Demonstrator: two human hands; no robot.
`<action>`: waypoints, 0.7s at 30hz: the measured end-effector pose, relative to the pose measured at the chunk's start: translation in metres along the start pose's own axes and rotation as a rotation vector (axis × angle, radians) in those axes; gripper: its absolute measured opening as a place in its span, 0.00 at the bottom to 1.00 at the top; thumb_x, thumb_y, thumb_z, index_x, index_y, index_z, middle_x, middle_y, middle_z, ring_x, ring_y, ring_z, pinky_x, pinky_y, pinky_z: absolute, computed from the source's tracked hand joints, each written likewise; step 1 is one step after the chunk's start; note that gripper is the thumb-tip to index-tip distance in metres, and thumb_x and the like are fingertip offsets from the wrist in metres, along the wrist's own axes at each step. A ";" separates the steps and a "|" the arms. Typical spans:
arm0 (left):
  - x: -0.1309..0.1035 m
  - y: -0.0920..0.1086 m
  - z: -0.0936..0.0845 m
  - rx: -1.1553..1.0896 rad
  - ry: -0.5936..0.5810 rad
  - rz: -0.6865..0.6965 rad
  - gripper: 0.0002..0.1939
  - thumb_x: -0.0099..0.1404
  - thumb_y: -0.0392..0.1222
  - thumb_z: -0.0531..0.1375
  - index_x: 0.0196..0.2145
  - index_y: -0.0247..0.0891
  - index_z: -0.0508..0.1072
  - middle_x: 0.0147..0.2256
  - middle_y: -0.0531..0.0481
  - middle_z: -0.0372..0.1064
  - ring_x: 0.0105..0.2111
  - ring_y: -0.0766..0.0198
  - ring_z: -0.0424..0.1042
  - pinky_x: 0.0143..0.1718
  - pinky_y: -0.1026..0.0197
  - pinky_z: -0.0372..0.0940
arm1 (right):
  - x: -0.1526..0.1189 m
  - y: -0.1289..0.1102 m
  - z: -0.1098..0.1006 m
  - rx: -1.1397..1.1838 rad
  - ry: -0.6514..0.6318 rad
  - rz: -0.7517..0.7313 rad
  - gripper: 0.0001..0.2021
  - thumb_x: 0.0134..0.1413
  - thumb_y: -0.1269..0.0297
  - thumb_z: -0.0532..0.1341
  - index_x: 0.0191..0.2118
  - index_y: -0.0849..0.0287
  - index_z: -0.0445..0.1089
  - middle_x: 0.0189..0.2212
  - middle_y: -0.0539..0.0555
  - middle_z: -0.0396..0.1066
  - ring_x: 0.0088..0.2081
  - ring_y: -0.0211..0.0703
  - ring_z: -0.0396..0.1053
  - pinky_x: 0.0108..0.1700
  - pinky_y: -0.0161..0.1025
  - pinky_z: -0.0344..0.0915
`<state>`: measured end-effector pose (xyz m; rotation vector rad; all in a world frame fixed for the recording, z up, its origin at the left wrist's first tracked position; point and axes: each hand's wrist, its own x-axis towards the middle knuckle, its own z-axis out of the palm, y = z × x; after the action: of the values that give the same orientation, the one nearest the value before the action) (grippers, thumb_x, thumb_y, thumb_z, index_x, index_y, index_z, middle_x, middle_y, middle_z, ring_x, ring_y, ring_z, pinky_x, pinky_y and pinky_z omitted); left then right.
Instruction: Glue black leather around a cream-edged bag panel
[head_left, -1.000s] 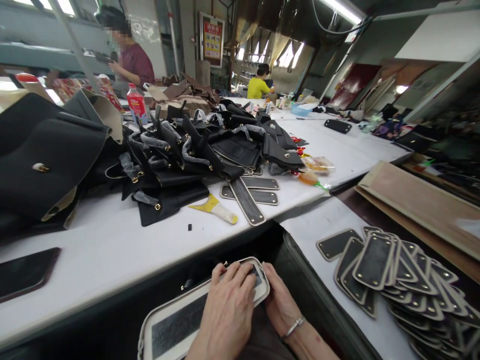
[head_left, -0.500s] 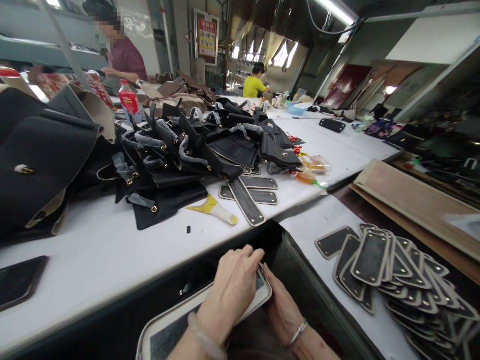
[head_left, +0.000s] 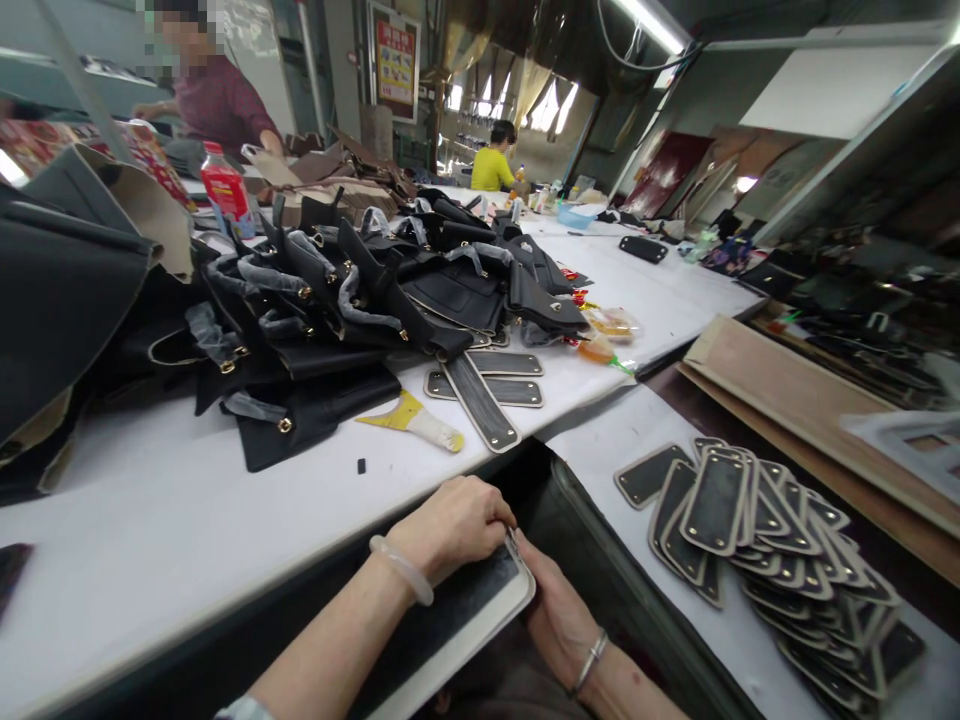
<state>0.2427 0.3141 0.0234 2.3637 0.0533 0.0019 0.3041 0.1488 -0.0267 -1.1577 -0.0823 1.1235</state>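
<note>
A flat dark panel (head_left: 457,615) with a wide pale border and rounded corner slants across my lap, below the table edge. My left hand (head_left: 454,525) is closed at its far edge, with curled fingers pinching near the corner. From the other side, my right hand (head_left: 559,605) grips that same corner, its thumb up against the rim. What lies between the fingertips is too small to make out. On the right-hand table lies a heap of black strips (head_left: 731,500) with pale edges and metal studs at their ends.
Black leather bag pieces (head_left: 360,300) with wrapped handles pile up on the white table (head_left: 225,560). A yellow-and-white handled tool (head_left: 420,420) lies near loose strips (head_left: 480,400). A red bottle (head_left: 225,190) stands behind. Two people (head_left: 217,100) work farther back; brown boards (head_left: 810,410) lie right.
My left hand has turned and its forearm swung lower left, baring more of the panel near the corner. My right hand keeps its hold. The whole view has shifted slightly.
</note>
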 end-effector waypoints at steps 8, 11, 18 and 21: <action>0.015 -0.012 -0.001 -0.185 -0.110 -0.034 0.19 0.52 0.33 0.51 0.31 0.44 0.81 0.33 0.53 0.78 0.36 0.58 0.75 0.38 0.63 0.65 | 0.007 -0.001 0.004 -0.089 0.098 0.008 0.23 0.33 0.44 0.71 0.26 0.61 0.70 0.20 0.46 0.62 0.25 0.36 0.59 0.33 0.36 0.57; 0.019 -0.016 0.000 -0.185 -0.162 -0.018 0.19 0.53 0.34 0.51 0.32 0.44 0.81 0.33 0.53 0.78 0.37 0.58 0.75 0.39 0.63 0.64 | 0.011 0.000 0.001 -0.210 0.151 -0.050 0.25 0.32 0.41 0.70 0.24 0.60 0.69 0.19 0.45 0.58 0.24 0.34 0.54 0.30 0.35 0.52; 0.020 -0.021 0.004 -0.212 -0.180 -0.051 0.19 0.54 0.36 0.52 0.34 0.46 0.81 0.33 0.55 0.78 0.37 0.57 0.75 0.40 0.62 0.64 | 0.011 -0.005 -0.002 -0.622 0.206 -0.139 0.18 0.48 0.50 0.62 0.18 0.58 0.65 0.18 0.44 0.50 0.23 0.35 0.47 0.28 0.37 0.45; 0.022 -0.018 0.005 -0.205 -0.168 -0.058 0.19 0.53 0.36 0.51 0.33 0.44 0.81 0.33 0.54 0.79 0.37 0.56 0.75 0.41 0.61 0.65 | 0.007 -0.008 0.003 -0.714 0.230 -0.153 0.14 0.51 0.54 0.59 0.22 0.57 0.70 0.18 0.45 0.51 0.24 0.36 0.49 0.27 0.37 0.46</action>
<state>0.2642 0.3243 0.0069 2.1489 0.0380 -0.2093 0.3112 0.1565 -0.0229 -1.8720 -0.4112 0.8309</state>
